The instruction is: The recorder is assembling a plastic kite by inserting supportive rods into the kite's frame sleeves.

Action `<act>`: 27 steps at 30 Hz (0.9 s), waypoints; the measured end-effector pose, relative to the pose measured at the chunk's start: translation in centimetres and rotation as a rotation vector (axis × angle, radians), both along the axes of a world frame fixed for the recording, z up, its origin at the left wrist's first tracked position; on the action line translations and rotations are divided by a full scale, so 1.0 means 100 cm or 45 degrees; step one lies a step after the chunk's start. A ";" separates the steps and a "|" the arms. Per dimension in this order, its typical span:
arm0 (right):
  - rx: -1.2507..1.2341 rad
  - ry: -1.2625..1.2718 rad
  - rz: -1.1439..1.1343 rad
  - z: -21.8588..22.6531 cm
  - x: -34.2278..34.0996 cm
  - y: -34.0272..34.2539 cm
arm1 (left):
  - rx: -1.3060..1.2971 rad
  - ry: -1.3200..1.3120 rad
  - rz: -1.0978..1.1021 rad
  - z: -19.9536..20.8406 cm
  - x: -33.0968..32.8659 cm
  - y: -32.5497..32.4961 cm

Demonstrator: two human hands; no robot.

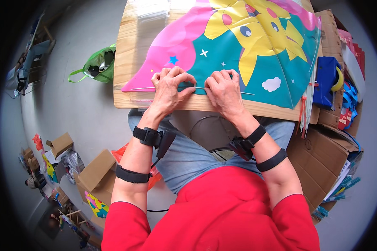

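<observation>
A shiny printed sheet (215, 46), like a kite's sail, lies across the wooden table (125, 54); it is pink and teal with a yellow cartoon figure. Along its near edge runs a thin pale rod (248, 93), its two ends showing beyond my hands. My left hand (171, 87) is closed in a pinch on the rod and sheet edge, with thumb and forefinger curved towards each other. A short way to its right, my right hand (225, 90) pinches the same rod and edge, fingers bent. The fingertips partly hide the sheet's edge.
Clear plastic bags (153, 12) lie at the table's far left. On the right are a blue tape dispenser (324, 81), a bundle of thin sticks (304, 111) hanging over the edge, and cardboard boxes (318, 161). A green bag (98, 65) stands left of the table.
</observation>
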State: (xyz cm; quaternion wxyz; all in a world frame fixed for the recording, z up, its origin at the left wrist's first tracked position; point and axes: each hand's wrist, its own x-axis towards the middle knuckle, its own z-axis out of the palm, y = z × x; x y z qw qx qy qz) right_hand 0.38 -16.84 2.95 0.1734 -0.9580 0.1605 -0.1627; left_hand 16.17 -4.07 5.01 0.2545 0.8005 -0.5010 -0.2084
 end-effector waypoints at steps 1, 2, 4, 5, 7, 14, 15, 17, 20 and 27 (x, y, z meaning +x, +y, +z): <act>-0.005 -0.006 0.001 0.000 0.000 -0.001 | 0.009 -0.013 -0.013 0.000 0.000 0.000; -0.011 -0.012 0.001 0.000 0.000 -0.001 | 0.018 -0.026 -0.026 -0.001 0.000 0.000; -0.010 -0.010 0.002 0.000 0.001 0.000 | 0.008 -0.020 -0.014 -0.002 0.000 0.000; -0.009 -0.008 0.004 0.000 0.001 0.000 | -0.001 -0.015 -0.002 -0.002 0.001 0.000; -0.007 -0.006 0.004 0.000 0.002 0.000 | 0.004 -0.014 0.001 -0.002 0.001 0.001; 0.002 -0.022 0.003 0.001 0.003 0.002 | 0.001 -0.016 0.016 -0.001 0.002 0.002; 0.011 -0.038 0.010 0.002 0.004 0.002 | 0.010 -0.032 0.023 -0.002 0.003 0.003; 0.005 -0.004 0.017 0.005 0.002 0.001 | -0.018 -0.006 0.005 -0.004 0.002 0.003; -0.016 -0.021 0.002 0.003 -0.001 -0.001 | -0.039 -0.043 -0.002 -0.007 -0.001 -0.001; -0.006 -0.023 0.011 0.008 0.002 0.001 | -0.035 -0.034 0.009 -0.005 0.001 0.003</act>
